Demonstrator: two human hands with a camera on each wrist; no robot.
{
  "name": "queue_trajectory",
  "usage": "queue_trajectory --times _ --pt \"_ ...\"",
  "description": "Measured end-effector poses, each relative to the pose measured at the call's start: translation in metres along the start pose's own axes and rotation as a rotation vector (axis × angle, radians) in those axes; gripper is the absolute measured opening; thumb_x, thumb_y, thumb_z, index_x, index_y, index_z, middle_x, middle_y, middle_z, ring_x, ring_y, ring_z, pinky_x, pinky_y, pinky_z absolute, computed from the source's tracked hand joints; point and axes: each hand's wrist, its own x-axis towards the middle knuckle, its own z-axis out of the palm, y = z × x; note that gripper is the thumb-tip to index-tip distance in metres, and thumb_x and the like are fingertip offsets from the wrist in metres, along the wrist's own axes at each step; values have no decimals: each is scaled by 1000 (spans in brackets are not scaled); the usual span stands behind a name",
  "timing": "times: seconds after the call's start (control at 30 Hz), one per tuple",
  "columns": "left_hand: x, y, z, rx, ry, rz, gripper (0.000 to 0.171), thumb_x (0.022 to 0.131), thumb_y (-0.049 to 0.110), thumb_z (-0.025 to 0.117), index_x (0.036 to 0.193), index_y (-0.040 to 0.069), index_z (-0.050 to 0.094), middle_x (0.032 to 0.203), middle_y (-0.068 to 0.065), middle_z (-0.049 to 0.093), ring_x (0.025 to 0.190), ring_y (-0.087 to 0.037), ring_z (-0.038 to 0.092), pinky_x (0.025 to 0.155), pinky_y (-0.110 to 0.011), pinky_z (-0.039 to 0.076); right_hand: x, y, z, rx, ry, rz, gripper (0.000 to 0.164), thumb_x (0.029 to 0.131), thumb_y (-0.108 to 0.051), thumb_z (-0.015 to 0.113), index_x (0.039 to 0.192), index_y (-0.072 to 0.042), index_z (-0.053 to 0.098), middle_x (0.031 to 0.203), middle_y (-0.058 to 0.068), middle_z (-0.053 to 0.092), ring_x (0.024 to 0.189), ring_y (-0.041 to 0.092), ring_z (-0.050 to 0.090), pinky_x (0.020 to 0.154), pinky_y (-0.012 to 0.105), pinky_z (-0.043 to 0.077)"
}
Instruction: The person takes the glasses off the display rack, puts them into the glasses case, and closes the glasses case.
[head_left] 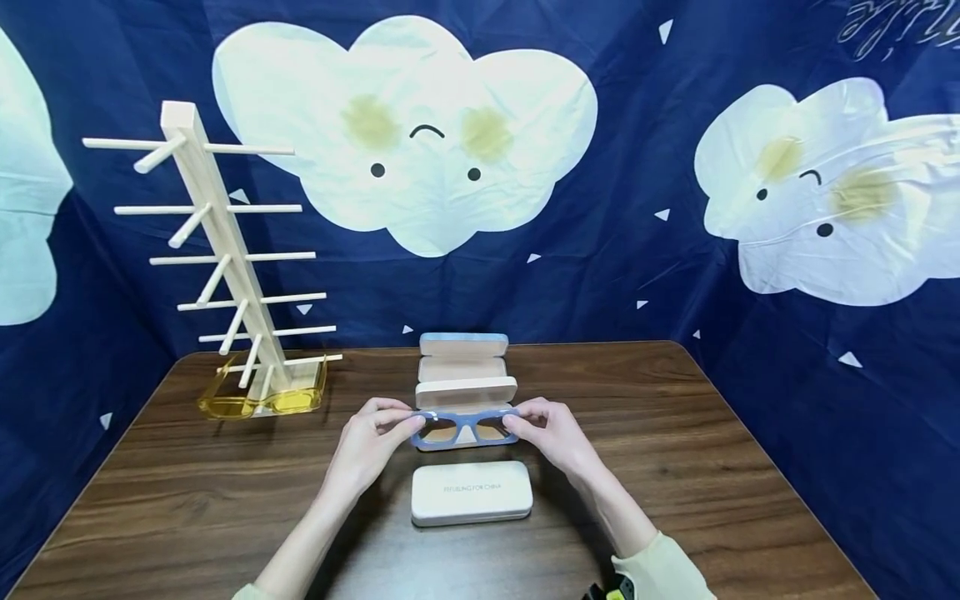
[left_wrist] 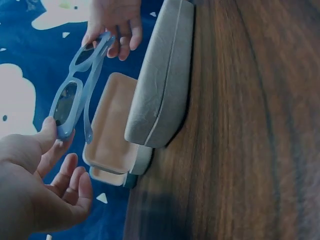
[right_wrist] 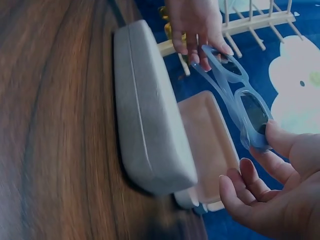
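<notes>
Blue-framed sunglasses (head_left: 437, 431) with brownish lenses are held level between both hands, their temples folded behind the front. My left hand (head_left: 366, 442) pinches one end of the frame between thumb and fingers. At the opposite end, my right hand (head_left: 558, 437) pinches the frame the same way. In the right wrist view the other fingers of that hand (right_wrist: 280, 190) curl loosely below the sunglasses. Beneath and behind them stands an open glasses case (head_left: 465, 392) with a pinkish lining (left_wrist: 112, 120). Nearer to me lies a closed white glasses case (head_left: 471, 492) with lettering on its lid.
Behind the first open case is another one with a light blue lid edge (head_left: 463, 343). A wooden peg stand (head_left: 225, 225) rises at the back left, with yellow glasses (head_left: 292, 402) at its foot. Dark blue cloth (head_left: 637, 275) with clouds hangs behind the wooden table (head_left: 675, 450).
</notes>
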Motion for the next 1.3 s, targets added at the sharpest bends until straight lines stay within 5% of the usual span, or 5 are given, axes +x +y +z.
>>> queue_trajectory --times 0.43,0.63,1.0,1.3 --pt "27 -6 7 135 -34 -10 26 92 32 78 99 8 83 110 -9 71 102 -25 68 90 -39 54 26 16 -1 47 -37 112 24 93 -19 76 100 4 77 85 2 75 80 5 60 73 20 52" --pt "34 -11 7 166 -44 27 25 89 33 81 93 8 84 103 -8 73 99 -24 68 87 -39 54 35 20 -4 18 -70 113 26 94 -19 76 100 7 76 87 9 78 75 5 59 70 23 51" --pt "44 -18 10 214 -79 -9 27 86 40 83 85 13 84 100 -6 75 102 -23 67 88 -41 53 45 21 -4 -41 -60 186 21 91 -20 80 92 1 78 88 11 79 74 4 59 69 21 45" --pt "50 -24 16 255 -82 -25 25 84 40 83 78 16 84 95 -5 77 102 -25 69 90 -42 54 53 30 -2 -77 -20 275 22 87 -24 83 87 -2 77 67 -9 63 69 6 51 65 21 42"
